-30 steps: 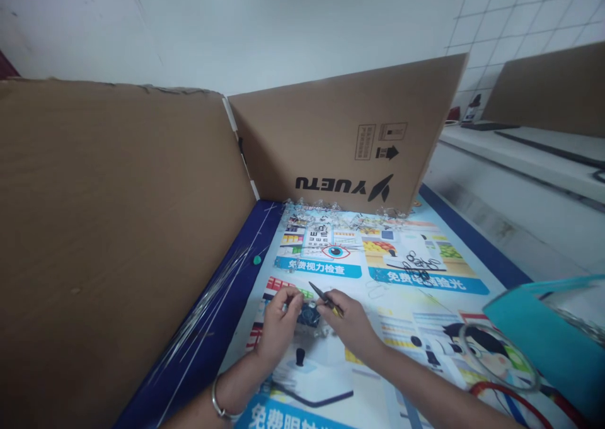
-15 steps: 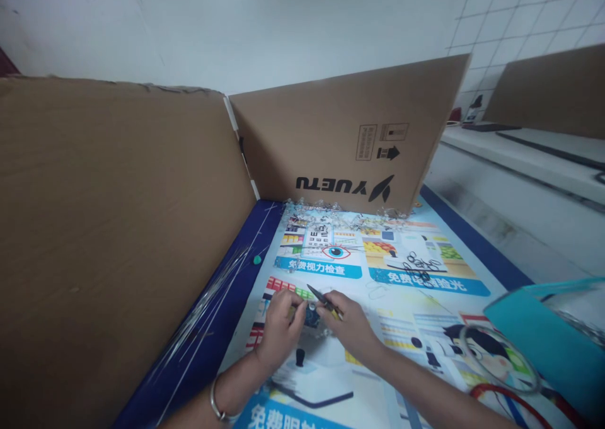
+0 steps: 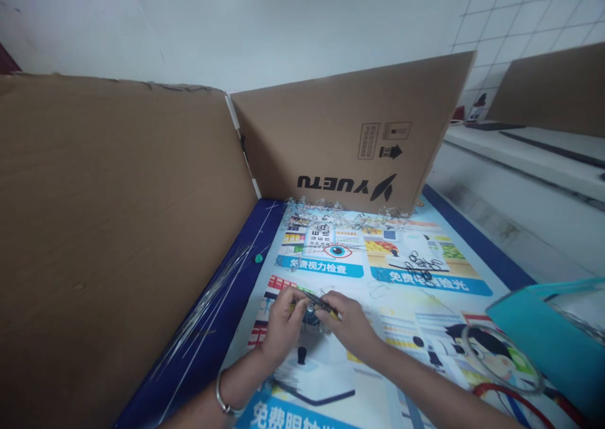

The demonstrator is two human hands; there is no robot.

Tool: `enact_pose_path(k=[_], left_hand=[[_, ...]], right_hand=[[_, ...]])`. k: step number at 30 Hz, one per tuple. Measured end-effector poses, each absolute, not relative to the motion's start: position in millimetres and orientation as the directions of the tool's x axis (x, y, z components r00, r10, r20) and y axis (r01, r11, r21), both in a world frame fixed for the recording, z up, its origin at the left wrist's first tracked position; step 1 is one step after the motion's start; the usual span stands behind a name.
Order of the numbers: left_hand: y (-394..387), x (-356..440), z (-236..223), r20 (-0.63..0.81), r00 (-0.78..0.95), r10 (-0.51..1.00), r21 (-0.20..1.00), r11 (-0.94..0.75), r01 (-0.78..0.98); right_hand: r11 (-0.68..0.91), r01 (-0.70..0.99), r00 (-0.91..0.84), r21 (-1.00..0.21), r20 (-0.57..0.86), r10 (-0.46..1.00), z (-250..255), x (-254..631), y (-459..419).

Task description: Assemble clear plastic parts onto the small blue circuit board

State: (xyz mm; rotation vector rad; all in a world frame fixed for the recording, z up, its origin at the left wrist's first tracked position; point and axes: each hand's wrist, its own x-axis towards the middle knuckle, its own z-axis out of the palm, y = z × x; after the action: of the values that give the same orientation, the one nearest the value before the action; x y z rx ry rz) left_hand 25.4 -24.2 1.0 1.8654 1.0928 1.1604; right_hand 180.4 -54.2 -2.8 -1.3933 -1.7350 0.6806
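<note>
In the lower middle of the frame, you have a pointed tool point(image 3: 322, 304) with dark tips and a touch of yellow on its handle. Your right hand point(image 3: 352, 320) is closed around it, and its point slants up and left to the fingertips of your left hand point(image 3: 283, 320). That left hand is narrow, thumb and forefinger drawn together; you cannot tell from here what lies between them. Just below the tool, between your hands, sits a dark blue item point(image 3: 311, 317), partly covered, its shape blurred. A silvery bracelet point(image 3: 221, 396) circles your left wrist at the bottom of the frame.

Your hands are over a printed tabletop point(image 3: 373, 378). Right of centre lie dark loops point(image 3: 425, 268) in a tangle; above your hands, small clear pieces point(image 3: 326, 216) are strewn along the foot of the rear cardboard panel point(image 3: 326, 133). Left of your hands, thin metallic strands point(image 3: 203, 309) lie on the blue border, near a small green piece point(image 3: 258, 259). Another cardboard panel point(image 3: 108, 227) fills the left of the frame. At lower right you have a teal container point(image 3: 548, 328) near a red loop point(image 3: 491, 385).
</note>
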Motion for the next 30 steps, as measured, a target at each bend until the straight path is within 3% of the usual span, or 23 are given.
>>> enact_pose_path(k=[9, 18, 30], left_hand=[[-15.6, 23.7, 0.5, 0.314, 0.394, 0.864, 0.935, -0.354, 0.031], [-12.6, 20.4, 3.2, 0.346, 0.493, 0.798, 0.933, -0.35, -0.087], [-18.6, 18.8, 4.5, 0.385, 0.387, 0.838, 0.866, -0.473, 0.163]], right_hand=[[0.154, 0.455, -0.053, -0.877, 0.145, 0.988, -1.7, 181.4, -55.5], [0.072, 0.299, -0.05, -0.952, 0.06, 0.997, 1.8, 182.2, -54.6], [0.083, 0.388, -0.042, -0.918, 0.072, 0.997, 3.8, 184.7, -52.7]])
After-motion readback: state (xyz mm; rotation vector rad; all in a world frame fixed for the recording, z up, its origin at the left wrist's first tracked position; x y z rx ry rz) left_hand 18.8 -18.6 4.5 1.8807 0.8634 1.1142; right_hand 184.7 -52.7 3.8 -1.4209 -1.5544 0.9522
